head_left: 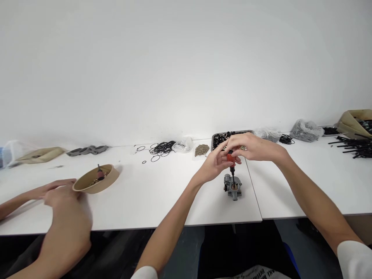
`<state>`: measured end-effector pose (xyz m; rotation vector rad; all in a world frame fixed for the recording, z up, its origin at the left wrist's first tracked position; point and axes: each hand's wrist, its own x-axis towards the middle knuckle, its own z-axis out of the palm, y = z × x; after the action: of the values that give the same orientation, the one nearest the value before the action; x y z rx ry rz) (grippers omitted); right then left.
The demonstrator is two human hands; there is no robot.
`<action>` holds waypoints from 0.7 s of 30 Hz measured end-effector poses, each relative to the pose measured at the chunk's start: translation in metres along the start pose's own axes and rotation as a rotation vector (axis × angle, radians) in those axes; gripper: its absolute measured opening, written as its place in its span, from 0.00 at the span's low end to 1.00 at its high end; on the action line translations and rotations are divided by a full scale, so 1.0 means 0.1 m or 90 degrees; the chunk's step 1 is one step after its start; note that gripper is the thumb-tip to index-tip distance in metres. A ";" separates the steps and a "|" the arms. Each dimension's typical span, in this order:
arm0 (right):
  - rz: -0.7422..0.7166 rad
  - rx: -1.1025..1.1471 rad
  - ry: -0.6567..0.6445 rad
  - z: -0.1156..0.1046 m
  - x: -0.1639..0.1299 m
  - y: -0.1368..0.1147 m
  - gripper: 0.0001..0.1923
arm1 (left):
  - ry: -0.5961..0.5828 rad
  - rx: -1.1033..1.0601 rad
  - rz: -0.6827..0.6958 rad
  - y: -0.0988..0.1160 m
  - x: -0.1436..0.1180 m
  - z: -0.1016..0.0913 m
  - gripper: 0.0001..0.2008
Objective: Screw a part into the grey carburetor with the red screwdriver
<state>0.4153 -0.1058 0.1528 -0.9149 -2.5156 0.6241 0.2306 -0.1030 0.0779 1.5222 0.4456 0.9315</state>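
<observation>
Red-handled screwdriver (231,159) now gripped by left hand (213,166) and right hand (252,146); the unbraced carburetor (237,183) could be spun by excess torque!

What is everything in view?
Flat tabletops: two, white, adjoining
Compact metal part: one, grey, front centre
Slim screwdriver: one, red, over part
Shallow tray: one, dark, beyond screwdriver
Tiny pieces: many, brassy, beside tray
Thin rings: many, black, back centre
Plastic bags: several, translucent, at back
Slender rods: many, black, right
Sack-like holders: two, tan, both ends
Lumpy stuff: uncountable, grey, back left
Round bowl: one, tan, left
Stubby tool: one, reddish, inside bowl
Neighbour's hands: two, bare, by bowl
Own left hand, right hand: two, bare, on screwdriver
</observation>
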 end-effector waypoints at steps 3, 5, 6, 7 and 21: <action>0.072 -0.043 0.023 0.03 0.01 0.02 0.07 | 0.056 -0.006 0.014 -0.03 0.00 -0.01 0.35; 0.113 -0.105 0.064 0.06 0.02 0.02 0.13 | 0.113 0.009 0.020 -0.09 0.01 -0.01 0.35; 0.121 -0.122 0.089 0.07 0.01 0.03 0.14 | 0.125 0.025 0.017 -0.12 0.01 -0.01 0.35; 0.121 -0.118 0.110 0.07 0.00 0.03 0.13 | 0.129 0.040 0.014 -0.14 0.01 -0.01 0.34; 0.019 0.008 0.038 0.04 -0.02 -0.04 0.07 | 0.057 -0.015 0.013 -0.07 -0.04 -0.06 0.28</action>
<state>0.4130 -0.1111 0.1510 -0.9533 -2.4477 0.6115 0.2250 -0.1011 0.0694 1.4696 0.4822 1.0203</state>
